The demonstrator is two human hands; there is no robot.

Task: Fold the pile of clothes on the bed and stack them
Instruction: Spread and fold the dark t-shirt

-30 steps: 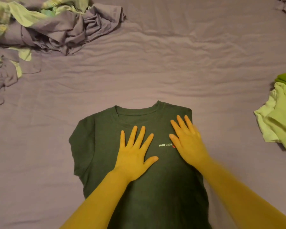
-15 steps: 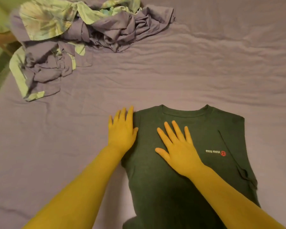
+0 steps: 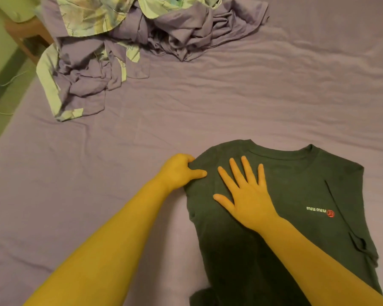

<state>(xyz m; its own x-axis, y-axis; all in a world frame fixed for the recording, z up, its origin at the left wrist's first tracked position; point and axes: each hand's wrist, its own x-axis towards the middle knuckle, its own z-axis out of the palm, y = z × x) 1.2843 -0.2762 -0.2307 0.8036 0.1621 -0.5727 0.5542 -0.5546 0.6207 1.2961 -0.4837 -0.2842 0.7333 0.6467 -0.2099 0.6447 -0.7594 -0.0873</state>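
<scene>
Item 1, nearest me: shirt (image 3: 281, 217), dark green, front up on the bed (image 3: 274, 102), at about 5 o'clock in my view. Its right side appears already folded in over the body, with a seam line running down past the chest logo; the left side is not yet folded. I judge this garment roughly midway through folding.

Item 2: right hand (image 3: 245, 195), flat on the shirt's chest, fingers straight and spread, pressing the cloth down. Grip apart, holding nothing.

Item 3: left hand (image 3: 181, 171), at the shirt's left shoulder, about 9 o'clock from the right hand. Fingers are curled under the edge, thumb on top: grip clamped on the shirt's shoulder fabric, which I take as ready for the left-side fold.

Item 4, far: pile (image 3: 128, 40) of crumpled clothes, purple and pale green print, at 11 o'clock near the bed's far left edge, well apart from the shirt. All unfolded.

Status: I see no finished stack in view. What's left, as I judge it: the shirt's left fold, its lengthwise folds, then the whole pile.
</scene>
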